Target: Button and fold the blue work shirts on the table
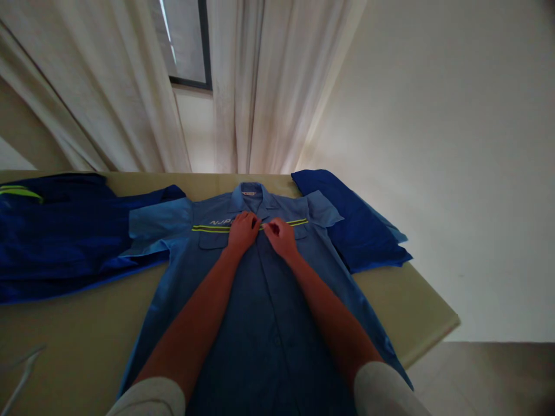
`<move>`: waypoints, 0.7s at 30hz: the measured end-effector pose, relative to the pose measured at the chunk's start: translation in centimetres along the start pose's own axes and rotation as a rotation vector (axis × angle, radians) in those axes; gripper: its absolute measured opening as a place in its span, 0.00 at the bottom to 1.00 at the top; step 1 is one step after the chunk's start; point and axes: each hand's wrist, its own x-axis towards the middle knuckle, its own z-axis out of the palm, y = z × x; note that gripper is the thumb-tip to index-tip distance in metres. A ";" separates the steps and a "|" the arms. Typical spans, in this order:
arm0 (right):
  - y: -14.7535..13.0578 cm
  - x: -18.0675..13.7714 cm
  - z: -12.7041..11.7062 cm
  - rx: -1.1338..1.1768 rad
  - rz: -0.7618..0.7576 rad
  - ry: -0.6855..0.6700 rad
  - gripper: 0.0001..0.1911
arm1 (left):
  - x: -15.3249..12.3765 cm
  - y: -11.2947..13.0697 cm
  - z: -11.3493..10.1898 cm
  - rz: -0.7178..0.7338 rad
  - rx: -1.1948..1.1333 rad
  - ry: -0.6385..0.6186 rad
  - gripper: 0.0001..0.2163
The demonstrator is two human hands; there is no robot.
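A blue short-sleeved work shirt [243, 323] lies face up, collar away from me, with yellow-green stripes and pale lettering across its chest. Both my hands are at its front opening, level with the stripes. My left hand [244, 231] has its fingers closed on the shirt's front edge. Just to the right, my right hand [281, 236] pinches the opposite edge of the same opening. Whatever small part lies between the fingertips, such as a button, is hidden. Farther down the front a button [277, 341] shows.
The shirt is spread on a yellowish table [407, 312]. Dark blue garments [78, 242] lie at the left, and a folded blue stack [351, 225] sits under the right sleeve. Behind are curtains [277, 86] and a wall [455, 144]. A white cord-like thing [23, 372] is at lower left.
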 end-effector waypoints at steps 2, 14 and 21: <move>-1.5 -2.7 -1.0 -0.147 -0.013 -0.152 0.16 | 0.0 0.1 0.0 0.005 0.017 -0.011 0.12; -3.1 -7.6 -1.2 -0.298 0.148 -0.144 0.17 | -4.9 2.5 -4.1 -0.124 0.016 -0.001 0.16; -2.7 -8.0 -1.1 -0.301 0.023 -0.189 0.12 | -10.3 2.6 -4.4 0.153 0.070 -0.201 0.18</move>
